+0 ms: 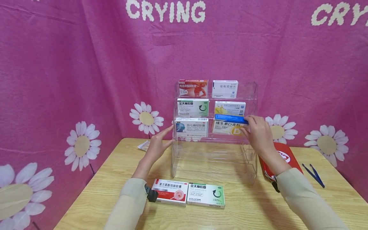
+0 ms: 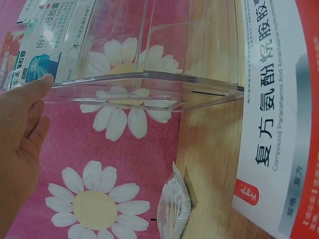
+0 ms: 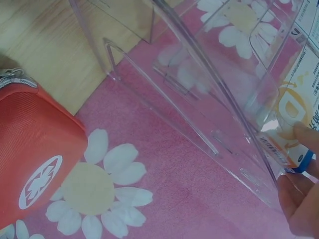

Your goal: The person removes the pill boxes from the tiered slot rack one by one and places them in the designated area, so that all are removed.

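My right hand (image 1: pixel 260 137) pinches the right end of a vitamin D drops box (image 1: pixel 227 125), white and yellow with a blue top, standing in the third tier of a clear acrylic display rack (image 1: pixel 212 166). In the right wrist view, thumb and fingers meet at the box's blue-edged corner. My left hand (image 1: pixel 157 145) touches the rack's left side panel with its fingers extended. Beside it, in the same tier, stands a white box with a blue head picture (image 1: pixel 192 127). The upper tiers hold a red box (image 1: pixel 193 88), a green-white box (image 1: pixel 192 108) and two pale boxes on the right.
In front of the rack lie a red-white capsule box (image 1: pixel 169 191) and a green-white capsule box (image 1: pixel 205 195). A red zip pouch (image 1: pixel 283 156) and blue tweezers (image 1: pixel 314 175) are at the right. A packet of cotton swabs (image 2: pixel 174 206) lies left of the rack.
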`<state>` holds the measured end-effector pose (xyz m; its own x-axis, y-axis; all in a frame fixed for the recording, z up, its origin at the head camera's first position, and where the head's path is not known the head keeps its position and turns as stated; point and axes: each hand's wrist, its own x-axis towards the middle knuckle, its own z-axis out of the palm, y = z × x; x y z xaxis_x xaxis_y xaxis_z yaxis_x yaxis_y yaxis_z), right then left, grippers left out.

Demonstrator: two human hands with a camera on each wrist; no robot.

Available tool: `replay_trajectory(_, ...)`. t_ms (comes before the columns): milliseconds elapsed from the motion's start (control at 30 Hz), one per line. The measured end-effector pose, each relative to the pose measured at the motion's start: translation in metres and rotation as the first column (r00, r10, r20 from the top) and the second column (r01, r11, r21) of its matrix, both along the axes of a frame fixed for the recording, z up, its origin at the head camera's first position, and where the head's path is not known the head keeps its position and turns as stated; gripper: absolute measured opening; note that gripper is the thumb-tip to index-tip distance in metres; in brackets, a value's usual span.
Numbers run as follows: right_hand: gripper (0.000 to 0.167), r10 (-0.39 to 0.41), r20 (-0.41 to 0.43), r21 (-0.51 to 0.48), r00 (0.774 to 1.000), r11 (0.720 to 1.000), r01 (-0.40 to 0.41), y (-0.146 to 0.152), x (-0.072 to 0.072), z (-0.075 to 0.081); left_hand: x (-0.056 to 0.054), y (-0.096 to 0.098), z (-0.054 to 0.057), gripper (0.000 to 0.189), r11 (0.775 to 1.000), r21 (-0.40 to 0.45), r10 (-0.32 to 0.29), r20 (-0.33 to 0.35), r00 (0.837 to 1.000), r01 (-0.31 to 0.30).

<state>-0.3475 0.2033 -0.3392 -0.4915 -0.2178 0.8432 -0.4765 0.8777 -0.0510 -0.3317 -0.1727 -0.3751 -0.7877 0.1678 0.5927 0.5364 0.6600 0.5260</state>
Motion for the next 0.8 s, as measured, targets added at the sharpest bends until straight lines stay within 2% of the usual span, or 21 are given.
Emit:
replay_trajectory(467,0.043,0.098,0.014,-0.108,0.995,0.990,-0.096,-0.002,0.002,0.008,-0.001,0.000,-0.001,0.058,1.000,0.000,-0.009,-0.023,1.000,0.009)
replay_trajectory(633,0.041,0.141,-0.014,-0.146,0.990,0.979,-0.141,-0.004,0.004,0.012,-0.001,-0.001,-0.001,0.058,1.000,-0.006,-0.015,-0.027,1.000,0.015)
replay_trajectory(800,0.038,0.149,-0.046,-0.153,0.988,0.976,-0.154,-0.006,0.010,0.015,-0.001,-0.001,0.000,0.058,1.000,-0.007,-0.009,-0.010,1.000,0.009)
